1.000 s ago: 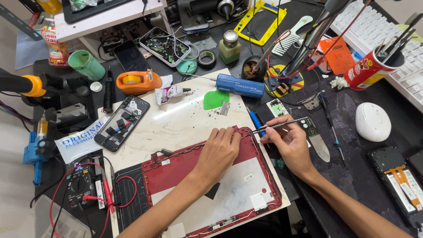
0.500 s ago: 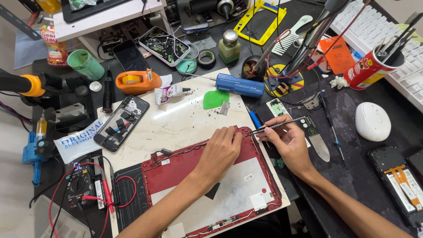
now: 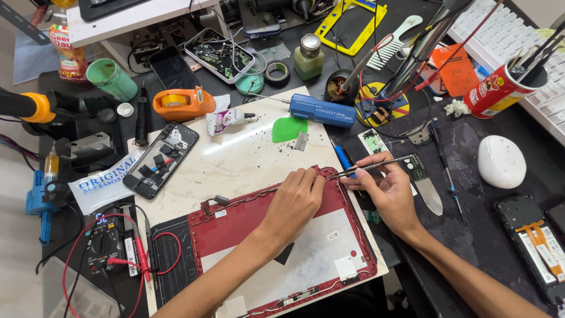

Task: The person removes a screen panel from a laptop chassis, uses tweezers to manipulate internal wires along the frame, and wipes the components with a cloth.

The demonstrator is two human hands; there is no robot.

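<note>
while left hand (image 3: 292,203) presses red cover (image 3: 282,235), right hand (image 3: 385,191) pinches tweezers (image 3: 376,166); tray (image 3: 219,54) holds parts

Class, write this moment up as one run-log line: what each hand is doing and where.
left hand: pressing top edge of red laptop lid | right hand: holding tweezers, tips at lid's corner | surface: white board

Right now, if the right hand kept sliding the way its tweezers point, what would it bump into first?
Probably the left hand: the right hand's tweezers point left along the red cover's top edge, toward its fingertips.
</note>
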